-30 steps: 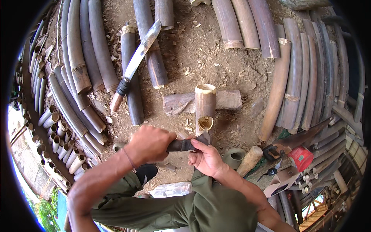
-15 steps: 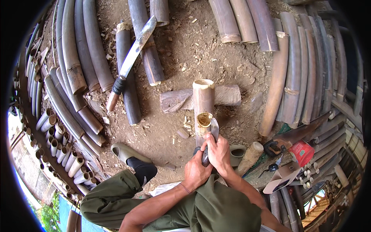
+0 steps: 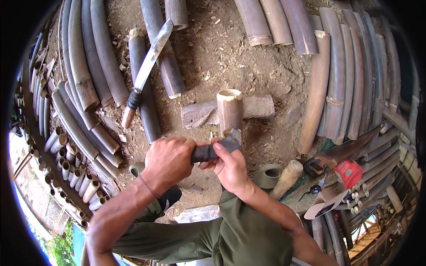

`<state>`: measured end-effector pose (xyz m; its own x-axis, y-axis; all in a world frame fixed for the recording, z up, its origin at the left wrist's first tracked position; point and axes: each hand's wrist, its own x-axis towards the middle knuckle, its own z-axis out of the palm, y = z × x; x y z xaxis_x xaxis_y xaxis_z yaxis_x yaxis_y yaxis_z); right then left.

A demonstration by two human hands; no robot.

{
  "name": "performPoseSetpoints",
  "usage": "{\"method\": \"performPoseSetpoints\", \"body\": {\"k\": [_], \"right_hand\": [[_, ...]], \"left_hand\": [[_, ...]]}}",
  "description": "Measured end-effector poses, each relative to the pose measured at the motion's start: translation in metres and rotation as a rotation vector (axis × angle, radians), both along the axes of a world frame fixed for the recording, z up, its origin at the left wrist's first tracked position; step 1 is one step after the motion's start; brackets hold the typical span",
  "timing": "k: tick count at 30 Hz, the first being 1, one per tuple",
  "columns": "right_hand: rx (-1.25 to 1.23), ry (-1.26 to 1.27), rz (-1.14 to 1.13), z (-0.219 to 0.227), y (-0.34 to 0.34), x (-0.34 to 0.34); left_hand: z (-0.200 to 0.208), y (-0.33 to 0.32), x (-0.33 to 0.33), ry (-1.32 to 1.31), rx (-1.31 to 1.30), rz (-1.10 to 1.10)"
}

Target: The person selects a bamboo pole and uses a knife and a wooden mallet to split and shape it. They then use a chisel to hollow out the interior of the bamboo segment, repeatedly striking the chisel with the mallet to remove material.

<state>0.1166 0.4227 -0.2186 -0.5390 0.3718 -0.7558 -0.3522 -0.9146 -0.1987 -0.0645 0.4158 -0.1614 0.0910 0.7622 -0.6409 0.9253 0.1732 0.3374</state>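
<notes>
My left hand is wrapped round the dark handle of a short knife, its broad grey blade pointing right. My right hand also grips the knife, with fingers and thumb closed where handle meets blade. Just beyond the hands, a bamboo tube points away from me, its far end lying over a wooden block. The far end of the tube is open and pale-rimmed. A cut opening nearer to me is mostly hidden behind the blade, and the hands cover the tube's near part.
A machete lies across bamboo poles at the far left. More bamboo poles line the right side, and short cut tubes crowd the left. A handsaw, a red container and an open cardboard box sit at right.
The knife has swung from pointing away along the tube to lying sideways across it. My left hand has moved up and left, and my right hand slightly left and nearer to me.
</notes>
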Motion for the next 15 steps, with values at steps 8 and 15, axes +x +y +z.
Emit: {"method": "performPoseSetpoints", "body": {"k": [8,15], "right_hand": [[-0.406,0.354,-0.417,-0.006,0.025,0.017],[-0.276,0.313,-0.196,0.006,0.018,0.028]], "left_hand": [[0.035,0.132,0.039,0.156,-0.168,-0.599],[0.029,0.087,0.031,0.102,-0.364,-0.412]]}}
